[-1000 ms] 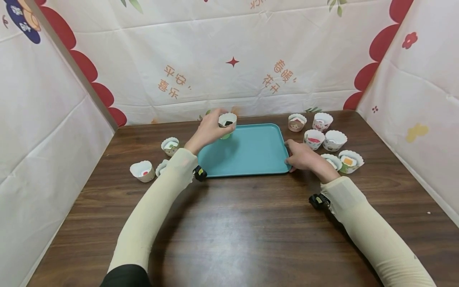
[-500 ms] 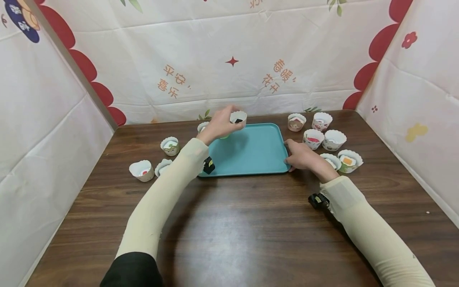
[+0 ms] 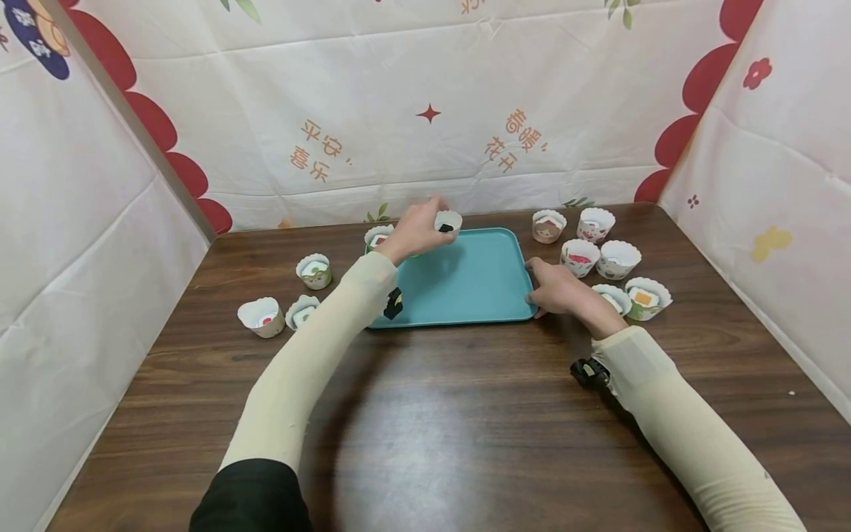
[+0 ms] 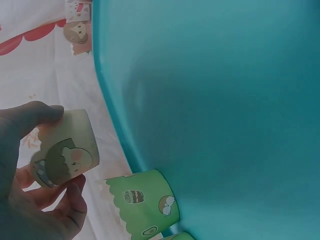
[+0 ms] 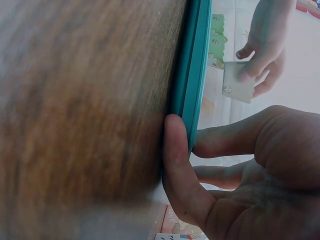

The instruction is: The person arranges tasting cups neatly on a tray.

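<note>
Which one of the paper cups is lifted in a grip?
The cup with the black piece inside, pinched by the left grip. It alone is held; the right grip pinches the tray instead.

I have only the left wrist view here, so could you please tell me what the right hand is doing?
Observer: The right hand grips the right-hand edge of the turquoise tray, with its fingers on both faces of the rim.
Operator: Thank you. May I ask what shows inside the held cup, as I see only its outside?
Observer: The head view shows something black in it, too small to name.
Operator: Are any cups standing on the table to the left of the tray?
Observer: Yes, three paper cups, one of them close against the outline of the left sleeve.
</note>
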A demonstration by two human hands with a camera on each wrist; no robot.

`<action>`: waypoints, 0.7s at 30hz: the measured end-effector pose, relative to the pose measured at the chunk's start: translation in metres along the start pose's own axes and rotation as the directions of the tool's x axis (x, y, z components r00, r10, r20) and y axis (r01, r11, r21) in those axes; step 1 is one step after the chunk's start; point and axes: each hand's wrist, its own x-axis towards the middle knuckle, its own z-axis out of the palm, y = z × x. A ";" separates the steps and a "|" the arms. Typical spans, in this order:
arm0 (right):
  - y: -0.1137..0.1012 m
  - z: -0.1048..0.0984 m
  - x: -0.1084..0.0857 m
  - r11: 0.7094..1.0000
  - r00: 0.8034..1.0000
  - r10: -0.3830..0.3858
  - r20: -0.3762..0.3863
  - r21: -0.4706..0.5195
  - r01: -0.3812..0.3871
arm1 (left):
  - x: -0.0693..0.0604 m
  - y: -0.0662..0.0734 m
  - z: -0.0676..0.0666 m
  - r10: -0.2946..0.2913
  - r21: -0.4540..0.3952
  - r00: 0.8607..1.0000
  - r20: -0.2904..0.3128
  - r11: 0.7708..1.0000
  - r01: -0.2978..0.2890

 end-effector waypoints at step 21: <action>0.000 0.002 0.002 1.000 1.000 0.009 0.003 0.026 -0.009 | 0.005 0.000 0.010 -0.016 0.222 0.998 0.054 0.975 0.004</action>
